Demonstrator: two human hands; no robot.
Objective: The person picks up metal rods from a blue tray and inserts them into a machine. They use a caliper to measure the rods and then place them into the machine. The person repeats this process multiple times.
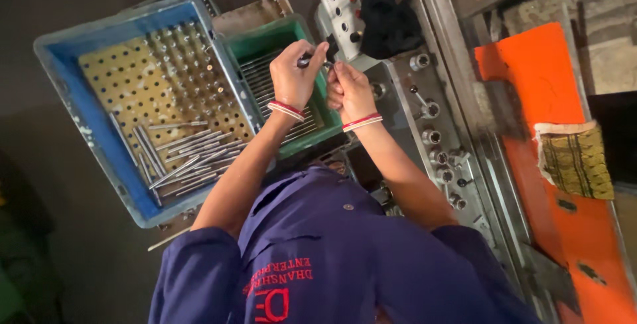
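Over the green crate's right edge, the left hand pinches a short metal pin, fingers closed; the right hand, curled, steadies its end, apparently inspecting.

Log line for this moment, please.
left hand: holds metal rod | right hand: at rod end | below: green crate

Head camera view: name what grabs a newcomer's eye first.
At centre, the left hand and right hand together pinch a small metal pin above a green crate. To the left, a blue crate holds loose metal rods on a perforated sheet. A bright orange panel stands right.
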